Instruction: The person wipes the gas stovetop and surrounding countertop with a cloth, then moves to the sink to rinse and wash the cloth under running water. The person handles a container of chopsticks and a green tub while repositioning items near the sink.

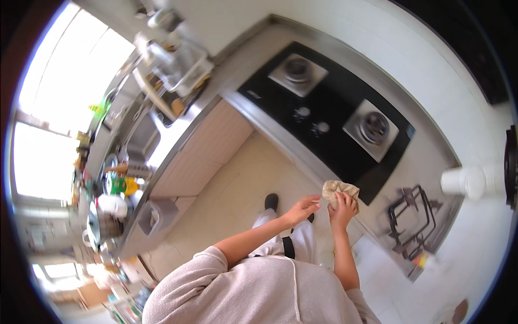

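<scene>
My right hand (342,208) grips a folded beige cloth (332,190) at the front edge of the counter, beside the near corner of a black glass gas cooktop (323,105). My left hand (302,210) is just left of the cloth, above the floor, with its fingers apart and nothing in them. The cooktop has two burners, a far one (298,69) and a nearer one (375,127), each on a square metal plate, and two knobs between them and the front edge. No pan supports sit on the burners. Black pan supports (412,222) lie on the counter to the right.
White containers (463,182) stand by the wall at the right. Along the left counter are a sink (143,135), a white dish rack (194,75), a lidded pot (97,227) and bottles. A grey bin (158,216) hangs on the cabinet front. A small colourful item lies near the pan supports.
</scene>
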### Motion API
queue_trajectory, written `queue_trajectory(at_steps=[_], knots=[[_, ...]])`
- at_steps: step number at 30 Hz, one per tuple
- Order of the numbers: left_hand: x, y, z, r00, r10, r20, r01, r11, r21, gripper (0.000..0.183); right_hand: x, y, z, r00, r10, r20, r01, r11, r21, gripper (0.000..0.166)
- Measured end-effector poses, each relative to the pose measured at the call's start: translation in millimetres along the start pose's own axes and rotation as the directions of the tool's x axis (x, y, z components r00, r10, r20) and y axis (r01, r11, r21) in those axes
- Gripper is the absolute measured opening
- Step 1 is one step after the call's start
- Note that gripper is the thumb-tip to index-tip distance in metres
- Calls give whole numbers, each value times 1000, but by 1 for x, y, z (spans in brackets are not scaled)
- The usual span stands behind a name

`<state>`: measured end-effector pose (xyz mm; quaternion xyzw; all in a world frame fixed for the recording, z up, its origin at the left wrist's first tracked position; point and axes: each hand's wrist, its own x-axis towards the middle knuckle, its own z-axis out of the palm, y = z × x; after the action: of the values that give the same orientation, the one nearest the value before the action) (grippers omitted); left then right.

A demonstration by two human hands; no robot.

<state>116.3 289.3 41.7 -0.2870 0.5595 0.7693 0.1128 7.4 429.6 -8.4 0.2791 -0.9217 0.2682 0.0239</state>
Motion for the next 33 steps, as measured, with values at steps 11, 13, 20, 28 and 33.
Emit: queue_trajectory(at_steps=[11, 13, 20, 28, 33], knots=[[-111, -11, -154, 790, 353, -501, -428, 903, -38, 53, 50, -219, 75, 813, -12, 582, -575, 145, 805, 36], [-142, -18, -195, 727, 345, -594, -513, 847, -136, 52, 47, -275, 100, 762, -32, 647, -642, 88, 761, 38], [-245, -65, -334, 374, 189, -908, -697, 703, -141, 38, 24, -456, 207, 517, -251, 818, -838, 47, 544, 52], [-322, -67, -429, 297, 42, -954, -717, 670, -194, 57, 16, -644, 286, 163, -307, 938, -987, -45, 157, 40], [-339, -67, -478, 223, -117, -968, -757, 604, -247, 56, 29, -724, 350, 101, -217, 971, -994, 6, 105, 38]])
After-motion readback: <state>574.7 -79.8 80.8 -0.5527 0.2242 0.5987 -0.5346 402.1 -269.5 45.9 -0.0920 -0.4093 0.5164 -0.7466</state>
